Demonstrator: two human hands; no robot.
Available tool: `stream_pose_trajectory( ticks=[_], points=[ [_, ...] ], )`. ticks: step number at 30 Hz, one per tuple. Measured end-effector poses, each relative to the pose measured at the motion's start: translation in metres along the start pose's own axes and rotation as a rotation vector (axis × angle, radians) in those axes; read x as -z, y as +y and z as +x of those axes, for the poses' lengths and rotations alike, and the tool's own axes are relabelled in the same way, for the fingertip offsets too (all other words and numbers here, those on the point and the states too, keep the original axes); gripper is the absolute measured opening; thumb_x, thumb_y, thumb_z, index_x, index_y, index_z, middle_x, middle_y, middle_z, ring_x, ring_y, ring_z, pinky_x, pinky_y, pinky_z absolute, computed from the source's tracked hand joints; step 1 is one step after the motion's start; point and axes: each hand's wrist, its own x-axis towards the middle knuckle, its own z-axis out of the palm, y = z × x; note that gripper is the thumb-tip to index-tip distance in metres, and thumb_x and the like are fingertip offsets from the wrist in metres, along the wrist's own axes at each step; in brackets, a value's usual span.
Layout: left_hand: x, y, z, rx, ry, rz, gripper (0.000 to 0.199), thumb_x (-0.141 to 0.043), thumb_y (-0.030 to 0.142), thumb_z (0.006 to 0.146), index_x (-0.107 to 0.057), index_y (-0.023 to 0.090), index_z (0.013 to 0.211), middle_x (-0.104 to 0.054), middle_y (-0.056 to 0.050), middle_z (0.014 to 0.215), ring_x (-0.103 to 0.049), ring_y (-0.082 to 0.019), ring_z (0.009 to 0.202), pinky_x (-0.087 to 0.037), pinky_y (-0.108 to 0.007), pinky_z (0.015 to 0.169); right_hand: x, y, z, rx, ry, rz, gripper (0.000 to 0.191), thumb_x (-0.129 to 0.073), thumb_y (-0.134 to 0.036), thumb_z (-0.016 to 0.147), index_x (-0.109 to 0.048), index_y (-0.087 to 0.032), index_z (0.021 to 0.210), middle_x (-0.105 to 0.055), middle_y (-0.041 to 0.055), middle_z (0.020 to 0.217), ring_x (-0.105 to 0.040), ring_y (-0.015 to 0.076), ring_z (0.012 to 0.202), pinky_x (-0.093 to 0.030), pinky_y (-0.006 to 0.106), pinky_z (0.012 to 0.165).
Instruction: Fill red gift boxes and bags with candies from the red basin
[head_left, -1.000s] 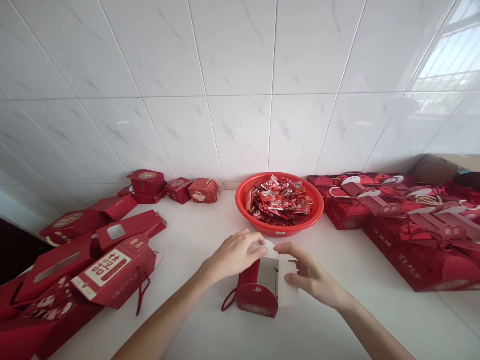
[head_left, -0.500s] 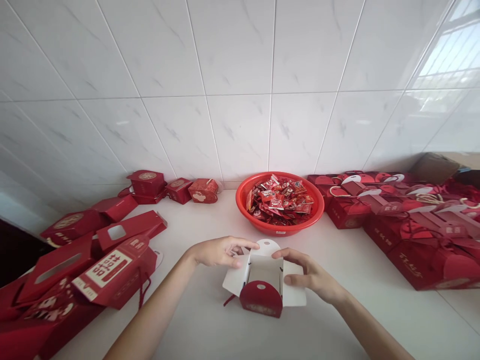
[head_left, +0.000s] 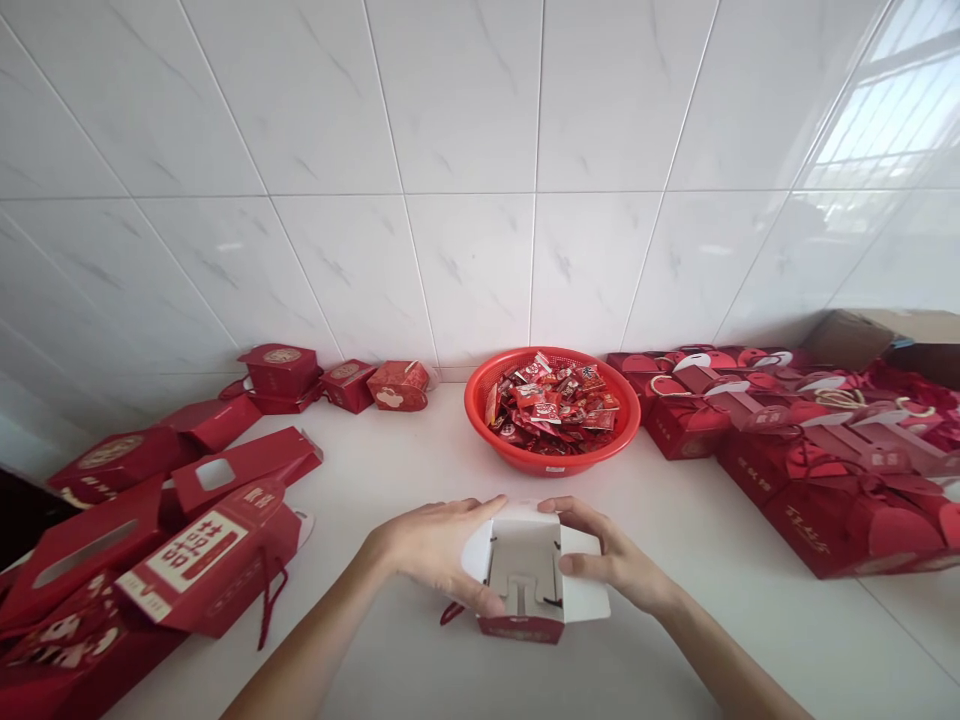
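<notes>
A small red gift box (head_left: 521,628) with a white inside sits with its lid flaps apart on the white table, and its bottom shows slots. My left hand (head_left: 442,550) grips its left side, thumb at the near left corner and fingertips by the far edge. At the far right corner my right hand (head_left: 604,555) holds the box, index finger on the far edge and thumb on the right wall. The white right flap (head_left: 585,595) sticks out under that hand. A dark red cord (head_left: 451,612) pokes out at the box's left.
Behind the box stands a red plastic basket (head_left: 478,425) heaped with wrapped sweets (head_left: 546,405). Red boxes (head_left: 202,560) lie piled on the left; smaller ones (head_left: 401,385) stand by the tiled wall. Rows of closed red boxes (head_left: 810,515) and a cardboard carton (head_left: 862,340) fill the right.
My left thumb has moved from the left flap to the near edge. The rounded red front flap, upright before, no longer shows. My right hand stays at the box's right side.
</notes>
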Motion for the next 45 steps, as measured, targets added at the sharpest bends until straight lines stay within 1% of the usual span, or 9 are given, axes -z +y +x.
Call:
stream_pose_trajectory(
  ticks=[8, 11, 17, 21, 27, 31, 35, 38, 45],
  points=[
    [-0.012, 0.0, 0.018, 0.048, 0.18, -0.093, 0.054, -0.058, 0.053, 0.084, -0.059, 0.03, 0.133, -0.072, -0.006, 0.114, -0.067, -0.03, 0.102, -0.048, -0.032, 0.079, 0.001, 0.004, 0.006, 0.054, 0.066, -0.078, 0.059, -0.073, -0.051, 0.079, -0.057, -0.023, 0.127, -0.063, 0.0094, 0.124, -0.062, 0.0256, 0.106, -0.052, 0.037, 0.085],
    [-0.014, -0.001, 0.029, 0.048, 0.354, -0.096, 0.036, -0.05, 0.04, 0.09, -0.067, 0.028, 0.12, -0.075, -0.004, 0.099, -0.069, -0.025, 0.088, -0.048, -0.03, 0.074, 0.008, 0.007, 0.01, 0.086, 0.147, -0.2, 0.059, -0.07, -0.055, 0.081, -0.056, -0.024, 0.129, -0.063, 0.0102, 0.125, -0.062, 0.0256, 0.105, -0.053, 0.036, 0.082],
    [-0.016, -0.002, 0.032, -0.119, 0.728, -0.068, 0.028, -0.057, 0.036, 0.089, -0.07, 0.024, 0.11, -0.07, -0.006, 0.116, -0.066, -0.022, 0.104, -0.05, -0.031, 0.091, 0.02, -0.003, 0.015, 0.178, 0.262, -0.529, 0.039, -0.062, -0.049, 0.089, -0.062, -0.024, 0.12, -0.068, 0.0087, 0.12, -0.064, 0.0232, 0.097, -0.052, 0.034, 0.078],
    [-0.011, 0.003, 0.017, -0.243, 0.512, -0.005, 0.054, -0.064, 0.058, 0.085, -0.066, 0.023, 0.126, -0.063, -0.009, 0.133, -0.06, -0.027, 0.121, -0.049, -0.035, 0.101, 0.022, -0.017, 0.019, 0.224, 0.282, -0.679, 0.027, -0.064, -0.041, 0.087, -0.068, -0.023, 0.108, -0.072, 0.0079, 0.109, -0.065, 0.0212, 0.089, -0.052, 0.031, 0.072],
    [-0.011, 0.007, 0.009, -0.139, 0.262, 0.054, 0.11, -0.074, 0.076, 0.061, -0.04, 0.025, 0.153, -0.035, -0.013, 0.161, -0.034, -0.041, 0.144, -0.035, -0.054, 0.114, 0.06, -0.053, 0.037, 0.303, 0.371, -0.745, 0.023, -0.057, -0.04, 0.09, -0.07, -0.021, 0.087, -0.074, 0.0054, 0.087, -0.066, 0.0193, 0.075, -0.051, 0.03, 0.069],
    [-0.015, 0.011, 0.015, -0.123, 0.278, 0.088, 0.11, -0.077, 0.075, 0.056, -0.047, 0.025, 0.149, -0.037, -0.014, 0.16, -0.039, -0.043, 0.138, -0.037, -0.056, 0.111, 0.104, -0.069, 0.064, 0.203, 0.477, -0.916, 0.022, -0.07, -0.021, 0.071, -0.071, -0.022, 0.093, -0.073, 0.0074, 0.099, -0.066, 0.0253, 0.089, -0.05, 0.034, 0.077],
    [-0.014, 0.015, 0.017, -0.12, 0.285, 0.095, 0.107, -0.077, 0.074, 0.055, -0.051, 0.025, 0.146, -0.038, -0.014, 0.159, -0.042, -0.044, 0.134, -0.037, -0.057, 0.11, 0.127, -0.062, 0.095, 0.04, 0.457, -0.886, 0.024, -0.071, -0.006, 0.051, -0.068, -0.021, 0.069, -0.07, 0.004, 0.075, -0.064, 0.0257, 0.079, -0.046, 0.031, 0.071],
    [-0.011, 0.013, 0.015, -0.11, 0.247, 0.09, 0.107, -0.077, 0.074, 0.056, -0.05, 0.023, 0.147, -0.034, -0.014, 0.161, -0.037, -0.045, 0.14, -0.037, -0.058, 0.111, 0.129, -0.055, 0.109, 0.106, 0.497, -0.771, 0.006, -0.069, -0.019, 0.063, -0.066, -0.02, 0.068, -0.068, 0.0022, 0.068, -0.063, 0.0223, 0.072, -0.048, 0.031, 0.068],
    [0.009, 0.007, 0.009, -0.233, 0.339, -0.031, 0.075, -0.072, 0.065, 0.075, -0.059, 0.027, 0.139, -0.048, -0.011, 0.153, -0.045, -0.036, 0.139, -0.043, -0.047, 0.11, 0.116, -0.052, 0.112, 0.187, 0.54, -0.19, 0.038, -0.075, -0.046, 0.069, -0.072, -0.016, 0.093, -0.075, 0.0067, 0.084, -0.068, 0.022, 0.072, -0.053, 0.031, 0.06]
  ],
)
